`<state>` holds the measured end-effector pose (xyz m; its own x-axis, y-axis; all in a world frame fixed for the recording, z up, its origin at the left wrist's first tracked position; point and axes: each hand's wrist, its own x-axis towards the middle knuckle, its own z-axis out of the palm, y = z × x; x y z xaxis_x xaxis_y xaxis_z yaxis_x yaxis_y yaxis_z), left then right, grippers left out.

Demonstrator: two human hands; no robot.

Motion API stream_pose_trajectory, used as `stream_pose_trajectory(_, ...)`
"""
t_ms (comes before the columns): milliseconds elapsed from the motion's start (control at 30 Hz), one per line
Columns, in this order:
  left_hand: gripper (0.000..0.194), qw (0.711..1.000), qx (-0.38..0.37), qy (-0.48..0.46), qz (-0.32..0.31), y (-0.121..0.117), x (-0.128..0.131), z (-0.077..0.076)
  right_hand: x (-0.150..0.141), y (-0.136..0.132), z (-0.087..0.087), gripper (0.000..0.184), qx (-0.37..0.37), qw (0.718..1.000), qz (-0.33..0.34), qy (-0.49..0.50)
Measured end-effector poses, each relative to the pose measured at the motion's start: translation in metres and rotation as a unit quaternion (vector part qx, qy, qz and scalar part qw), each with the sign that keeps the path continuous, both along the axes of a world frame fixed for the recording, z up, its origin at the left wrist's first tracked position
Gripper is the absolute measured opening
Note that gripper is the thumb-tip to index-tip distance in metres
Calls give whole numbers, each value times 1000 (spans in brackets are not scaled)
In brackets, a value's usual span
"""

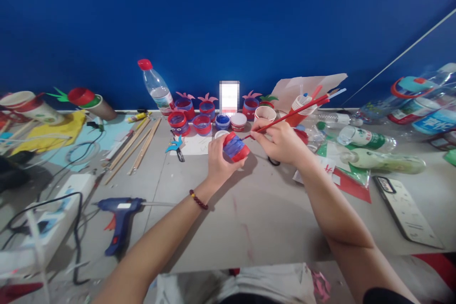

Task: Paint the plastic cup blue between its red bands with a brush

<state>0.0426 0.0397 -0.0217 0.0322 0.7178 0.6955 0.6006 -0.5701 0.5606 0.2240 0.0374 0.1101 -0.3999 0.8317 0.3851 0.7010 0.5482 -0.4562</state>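
Observation:
My left hand [218,161] is wrapped round a small red cup with a blue painted band [235,147], held tilted just above the table. My right hand [281,143] pinches a long red paintbrush [290,114] whose tip touches the cup's blue band. Behind the cup stand a pot of blue paint [223,121] and a pot of white paint [238,122]. Several finished red-and-blue cups [179,122] with pink leaf tops line the wall.
A blue glue gun [119,216] lies at front left beside a power strip [50,221] and cables. Wooden sticks [137,145], a red-capped bottle [156,88], a stack of paper cups [302,107], plastic bottles [370,149] and a phone [406,211] crowd the grey table [249,218].

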Motion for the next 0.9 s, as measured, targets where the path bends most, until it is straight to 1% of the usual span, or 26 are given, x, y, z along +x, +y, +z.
stream_pose_trajectory(133,82,1000,-15,1,2,0,0,-3,-5,-7,2,14,7,1000,8,-16)
stream_pose_trajectory(267,81,1000,-10,10,15,3,-1,-7,-10,-13,4,16,1,999,39,-22)
stream_pose_trajectory(400,81,1000,-11,20,14,3,0,-6,-14,-17,5,15,-22,999,38,-13)
stream_pose_trajectory(500,80,1000,-14,16,9,1,1,-3,-17,-19,6,15,-51,995,82,9)
stream_pose_trajectory(567,78,1000,-18,11,3,0,2,-1,-19,-20,7,16,-55,992,114,24)
stream_pose_trajectory(600,78,1000,-19,10,1,0,2,0,-20,-21,7,16,-53,991,119,28)
stream_pose_trajectory(700,79,1000,-17,14,1,1,2,-1,-20,-20,8,17,-45,993,105,33)
stream_pose_trajectory(900,82,1000,5,22,5,3,0,-5,-16,-12,5,19,-21,998,54,36)
